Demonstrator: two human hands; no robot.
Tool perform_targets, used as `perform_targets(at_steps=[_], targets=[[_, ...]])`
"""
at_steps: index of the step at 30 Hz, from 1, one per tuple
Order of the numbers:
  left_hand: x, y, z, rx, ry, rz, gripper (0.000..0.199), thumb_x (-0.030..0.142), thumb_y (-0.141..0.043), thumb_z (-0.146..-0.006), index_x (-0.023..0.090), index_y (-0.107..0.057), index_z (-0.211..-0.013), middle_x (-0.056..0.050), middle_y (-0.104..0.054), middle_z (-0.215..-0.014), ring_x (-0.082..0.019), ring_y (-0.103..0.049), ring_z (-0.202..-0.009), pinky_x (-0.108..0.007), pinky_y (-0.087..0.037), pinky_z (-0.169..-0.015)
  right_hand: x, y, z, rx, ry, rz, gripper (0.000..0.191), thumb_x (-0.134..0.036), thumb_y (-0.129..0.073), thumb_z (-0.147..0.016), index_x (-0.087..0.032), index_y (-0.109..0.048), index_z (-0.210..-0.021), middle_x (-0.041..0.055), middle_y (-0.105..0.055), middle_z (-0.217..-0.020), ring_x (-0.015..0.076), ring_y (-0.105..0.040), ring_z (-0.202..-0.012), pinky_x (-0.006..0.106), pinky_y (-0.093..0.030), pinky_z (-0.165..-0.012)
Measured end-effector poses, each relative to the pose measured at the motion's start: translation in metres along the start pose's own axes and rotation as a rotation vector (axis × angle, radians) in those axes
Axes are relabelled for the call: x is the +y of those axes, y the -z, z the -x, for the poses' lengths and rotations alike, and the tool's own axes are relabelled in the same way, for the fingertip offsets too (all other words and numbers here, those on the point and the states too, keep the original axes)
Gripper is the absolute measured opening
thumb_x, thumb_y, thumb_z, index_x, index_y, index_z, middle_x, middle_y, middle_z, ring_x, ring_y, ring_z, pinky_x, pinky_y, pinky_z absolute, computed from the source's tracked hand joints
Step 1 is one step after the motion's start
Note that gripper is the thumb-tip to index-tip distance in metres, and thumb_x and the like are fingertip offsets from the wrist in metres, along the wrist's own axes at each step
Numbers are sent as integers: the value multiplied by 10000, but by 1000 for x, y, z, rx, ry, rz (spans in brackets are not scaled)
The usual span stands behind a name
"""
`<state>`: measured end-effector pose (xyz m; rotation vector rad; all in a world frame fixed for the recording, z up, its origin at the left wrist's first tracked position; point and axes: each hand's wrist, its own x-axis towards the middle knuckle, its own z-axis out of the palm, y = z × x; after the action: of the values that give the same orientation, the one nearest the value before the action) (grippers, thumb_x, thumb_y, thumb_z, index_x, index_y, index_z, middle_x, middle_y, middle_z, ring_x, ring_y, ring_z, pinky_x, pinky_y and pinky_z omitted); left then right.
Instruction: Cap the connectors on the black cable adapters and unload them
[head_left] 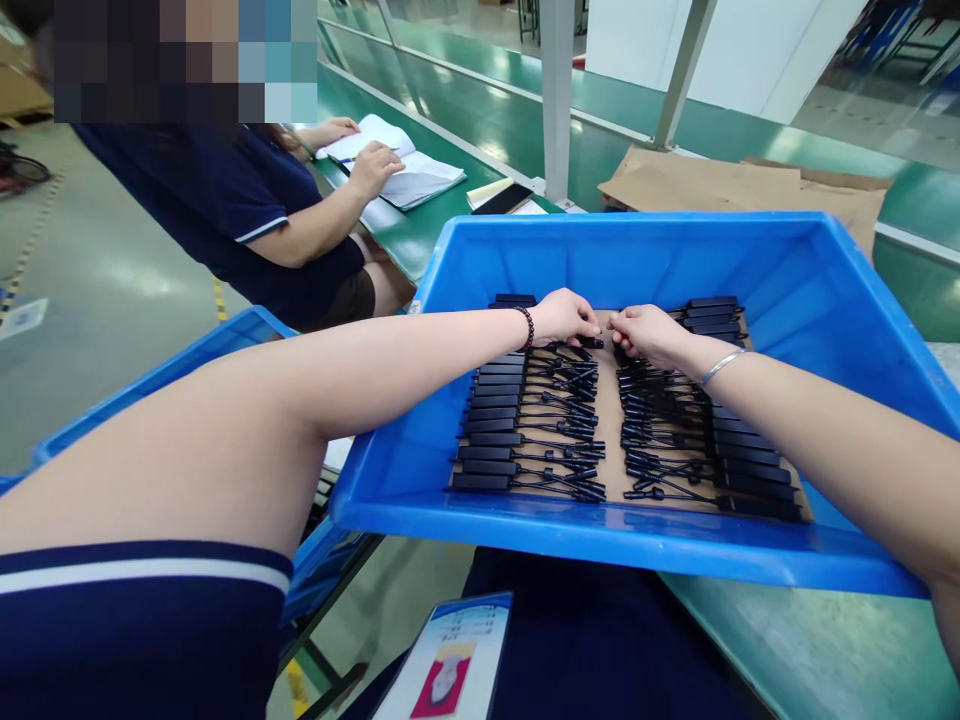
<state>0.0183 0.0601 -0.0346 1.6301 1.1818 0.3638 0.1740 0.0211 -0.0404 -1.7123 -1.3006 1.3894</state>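
Inside a blue plastic bin (622,245), slim black box-shaped modules with short cables lie in two columns on brown cardboard (610,430). Modules in the left column (487,440) have their cable ends turned toward the middle, as do those in the right column (754,455). My left hand (566,318) is closed over the far part of the left column, with a black cable connector (591,342) at its fingertips. Across the gap, my right hand (646,333) has its fingers curled together above the right column's cables. Whatever it pinches is mostly hidden.
At the left, a co-worker (247,210) sits at the green bench with a hand on an open notebook (420,175). A dark phone-like object (504,198) lies nearby. Flat cardboard (720,180) and a metal post (556,100) stand behind the bin. Another blue bin (172,365) is lower left.
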Motion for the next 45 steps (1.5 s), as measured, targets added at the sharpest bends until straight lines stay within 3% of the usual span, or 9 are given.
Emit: perform_targets(at_steps=[4,7,10,16,21,26,29,33,45], targets=[[3,0,3,-13,27,-21,68,85,-679,-716,95,-640,-771,-28,-628,-706,-71,-552,-566,-229,-513,-602,-4,0,-2,-69,-47,-163,251,-248,-407,-942,-129,-515,-749,-7,-476,-573,52,-382,-430,179,-329,-417],[5,0,5,19,34,-89,259,-18,-686,-624,114,-612,-834,16,-582,-660,-70,-538,-555,-221,-511,-602,-5,1,-3,-80,-77,-244,149,-47,-433,-860,-104,-524,-756,19,-534,-623,52,-439,-460,184,-376,-464],[3,0,3,17,38,-48,204,-19,-640,-665,129,-551,-774,23,-562,-664,-71,-552,-584,-215,-522,-619,-5,3,-2,-54,-41,-228,199,65,-419,-793,-89,-545,-800,21,-549,-627,49,-455,-466,179,-382,-480],[-9,1,-9,-60,-41,-116,38,104,-577,-780,134,-590,-760,-10,-615,-757,-76,-589,-644,-190,-525,-646,-1,5,-3,-45,39,-177,141,-35,-463,-864,-118,-526,-769,31,-603,-656,43,-457,-470,166,-383,-481],[-2,2,-4,-111,-53,-229,130,129,-512,-802,129,-641,-819,-48,-669,-887,-96,-630,-681,-156,-499,-609,1,1,1,-2,61,-142,213,-122,-489,-880,-117,-523,-669,-16,-532,-553,38,-419,-461,154,-318,-447],[-2,5,-3,-159,29,-250,226,172,-509,-793,158,-620,-989,-50,-668,-986,-129,-668,-734,-145,-494,-593,4,-3,3,53,112,-81,150,-176,-557,-837,-116,-602,-707,-58,-471,-523,37,-361,-467,160,-290,-459],[-2,7,-3,-133,0,-272,256,177,-518,-779,156,-564,-1030,-33,-647,-843,-146,-667,-681,-166,-491,-545,5,-5,-2,43,101,-89,119,-111,-524,-821,-121,-620,-750,-62,-467,-527,38,-362,-460,165,-297,-464],[7,8,3,-94,1,-261,167,182,-557,-735,181,-525,-898,28,-568,-652,-122,-615,-553,-171,-472,-490,8,-9,-8,34,99,-127,142,-16,-502,-766,-124,-591,-790,-62,-492,-551,38,-382,-454,169,-329,-479],[11,12,0,-57,-41,-358,140,239,-612,-661,197,-610,-794,20,-660,-632,-128,-639,-587,-158,-431,-505,13,-21,-11,120,180,-87,74,-129,-569,-771,-154,-517,-724,-61,-507,-597,46,-425,-512,163,-351,-495]])
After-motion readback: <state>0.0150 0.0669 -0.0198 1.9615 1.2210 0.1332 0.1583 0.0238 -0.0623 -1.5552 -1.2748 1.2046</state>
